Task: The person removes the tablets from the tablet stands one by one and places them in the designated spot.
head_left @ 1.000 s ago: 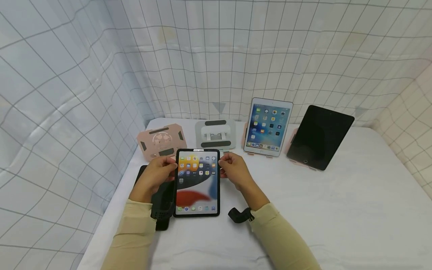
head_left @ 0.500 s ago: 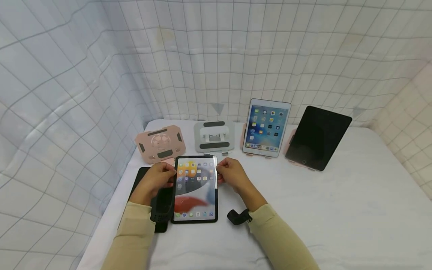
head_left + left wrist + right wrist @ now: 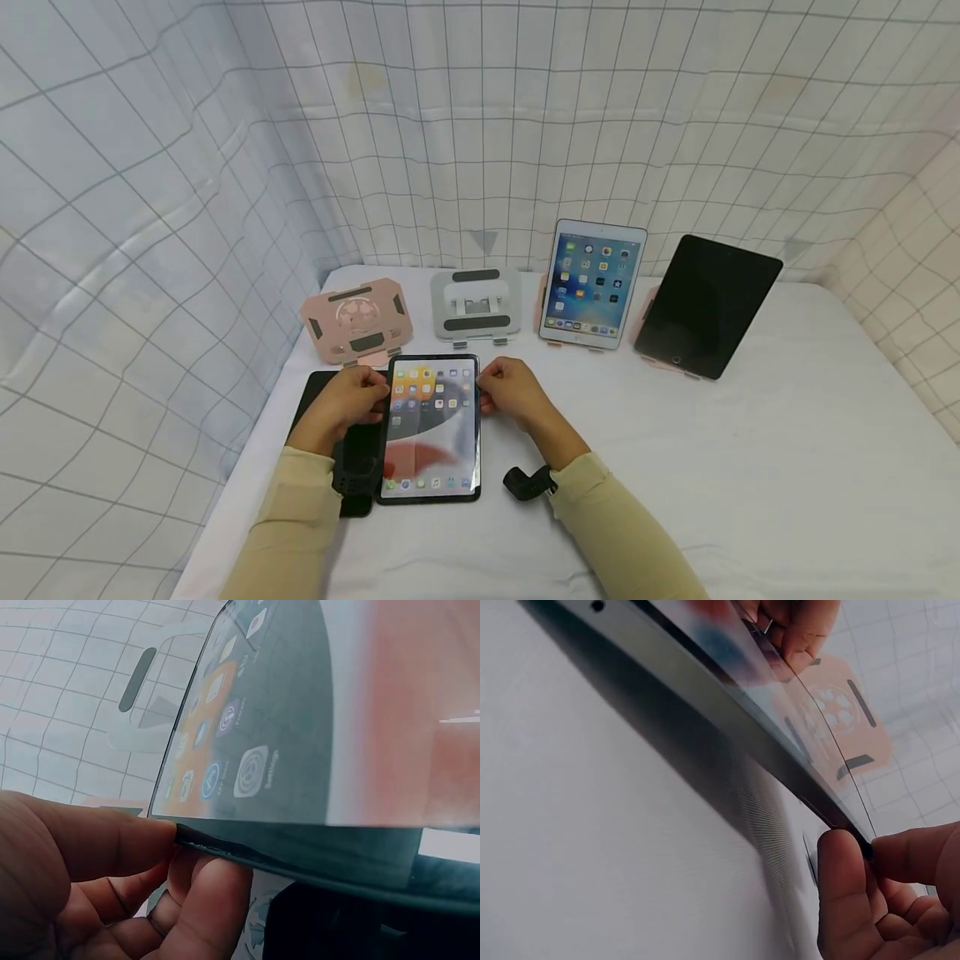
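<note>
Pinched at its upper side edges by the left hand [image 3: 347, 406] and right hand [image 3: 516, 392], the tablet [image 3: 430, 433] slants over the surface [image 3: 675, 475] and should prove stiff, fairly light, slick-faced and breakable, best held by those edges.

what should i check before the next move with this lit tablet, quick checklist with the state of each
1. Left grip: ok, the left hand pinches the tablet near its top left corner.
2. Right grip: ok, the right hand pinches the opposite edge near the top.
3. Screen side: ok, lit and facing the person.
4. Space on the left: not ok, a black slab lies right beside the tablet.
5. Grey stand in sight: ok, behind the tablet, its two dark pads showing.
6. Tablet's lower edge resting on the white cloth: cannot tell.
</note>
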`<state>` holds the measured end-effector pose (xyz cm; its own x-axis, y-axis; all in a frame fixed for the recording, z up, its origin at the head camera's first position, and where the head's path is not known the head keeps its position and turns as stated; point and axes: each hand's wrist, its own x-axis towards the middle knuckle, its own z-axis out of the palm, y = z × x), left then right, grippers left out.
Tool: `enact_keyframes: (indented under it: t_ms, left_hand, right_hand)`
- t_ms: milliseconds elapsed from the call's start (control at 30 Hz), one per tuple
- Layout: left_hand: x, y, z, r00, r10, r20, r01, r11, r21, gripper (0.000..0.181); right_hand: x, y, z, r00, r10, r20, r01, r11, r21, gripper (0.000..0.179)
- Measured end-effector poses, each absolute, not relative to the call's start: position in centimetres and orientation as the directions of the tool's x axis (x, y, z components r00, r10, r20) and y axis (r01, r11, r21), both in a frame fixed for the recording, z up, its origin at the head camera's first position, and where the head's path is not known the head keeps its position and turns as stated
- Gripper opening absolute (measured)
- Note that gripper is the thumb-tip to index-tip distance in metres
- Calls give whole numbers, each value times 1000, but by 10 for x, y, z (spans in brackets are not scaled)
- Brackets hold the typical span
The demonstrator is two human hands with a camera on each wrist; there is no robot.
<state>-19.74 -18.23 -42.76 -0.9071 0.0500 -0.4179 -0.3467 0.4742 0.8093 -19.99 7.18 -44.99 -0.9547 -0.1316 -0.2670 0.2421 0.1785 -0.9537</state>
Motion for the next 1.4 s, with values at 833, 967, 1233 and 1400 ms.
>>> enact_keyframes:
  t_ms: [833,967,1233,1400]
  left_hand:
    - [-197,-179,-432,-912,26,-409,-318,585,746,16]
    - [-197,-178,-433,-915,20,-404,-309,609,730,15]
    - [-197,-175,-434,-928,10,-374,-270,675,687,12]
    - [-197,-174,-433,-928,12,-372,-265,680,684,10]
  right_hand:
    - [-196,74,-454,-955,-152,-254,184,365,-912,10]
    - [-196,73,-454,-962,-165,-218,123,450,-884,11]
    - [-195,72,-452,-970,-177,-169,37,578,-815,19]
    - [-195,72,-449,-969,-183,-163,21,601,-799,19]
